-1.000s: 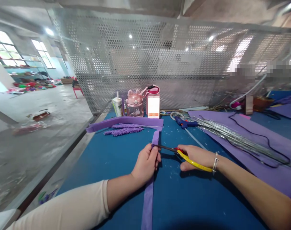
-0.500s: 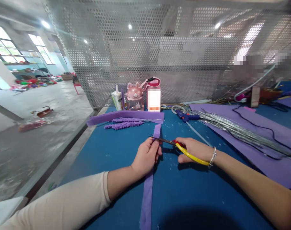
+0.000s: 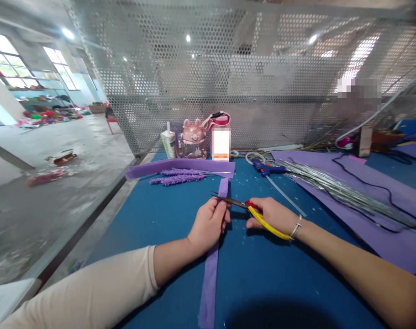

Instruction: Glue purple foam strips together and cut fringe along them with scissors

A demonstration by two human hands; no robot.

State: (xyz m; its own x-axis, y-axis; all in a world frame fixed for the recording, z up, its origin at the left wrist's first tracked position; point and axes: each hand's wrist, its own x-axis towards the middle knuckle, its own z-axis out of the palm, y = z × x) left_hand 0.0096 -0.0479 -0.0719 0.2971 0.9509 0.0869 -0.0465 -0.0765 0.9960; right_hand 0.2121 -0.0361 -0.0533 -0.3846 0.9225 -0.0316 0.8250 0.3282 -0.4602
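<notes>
My left hand [image 3: 210, 223] pinches a long purple strip [image 3: 209, 278] near its far end; the strip runs toward me down the blue table [image 3: 153, 228]. In my right hand [image 3: 274, 214] are scissors [image 3: 267, 224] with one yellow and one red handle. Their parted blades lie across the strip just beyond my left fingertips. Whether the blades have cut into it, I cannot tell. Beyond my hands lie purple fuzzy flower sprigs [image 3: 178, 176] on wire stems, beside a wider folded purple strip [image 3: 149, 169].
A blue glue gun [image 3: 267, 168] lies behind my right hand. To the right, silvery wires [image 3: 344, 187] and a black cord rest on purple sheets [image 3: 313, 183]. Pink bottles [image 3: 194, 144] and a drink carton [image 3: 168, 144] stand before the perforated metal screen [image 3: 180, 82].
My right hand has shifted slightly left with the scissors, and their handles have moved with it. My left hand stays almost still on the strip.
</notes>
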